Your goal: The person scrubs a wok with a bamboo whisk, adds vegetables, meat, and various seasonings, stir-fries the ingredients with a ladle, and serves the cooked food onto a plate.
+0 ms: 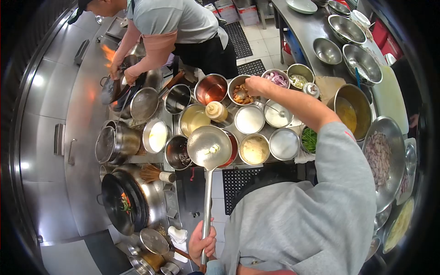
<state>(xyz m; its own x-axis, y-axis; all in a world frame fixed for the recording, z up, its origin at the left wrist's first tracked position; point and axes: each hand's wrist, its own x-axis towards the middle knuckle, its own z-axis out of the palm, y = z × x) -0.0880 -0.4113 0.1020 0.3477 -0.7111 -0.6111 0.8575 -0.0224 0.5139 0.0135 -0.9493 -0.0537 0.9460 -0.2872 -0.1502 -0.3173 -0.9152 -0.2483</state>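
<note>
My left hand (202, 242) is wrapped round the long handle of a metal ladle (209, 147). The ladle's wide bowl is above the pots and holds a few pale pieces. My right hand (256, 86) reaches over a metal pot (230, 93) of brown, nut-like pieces (242, 94). Its fingers are drawn together, and what they hold is too small to make out. Beside that pot are sliced purple onion (276, 78), a squeeze bottle (215, 111) and pots of white powder (249, 119).
A co-worker (172, 27) leans over a flaming wok at the upper left. Stacked black woks (120, 201) and a brush (158, 174) are at the lower left. Metal bowls (346, 30) line the right counter, with a large bowl of sliced meat (377, 158).
</note>
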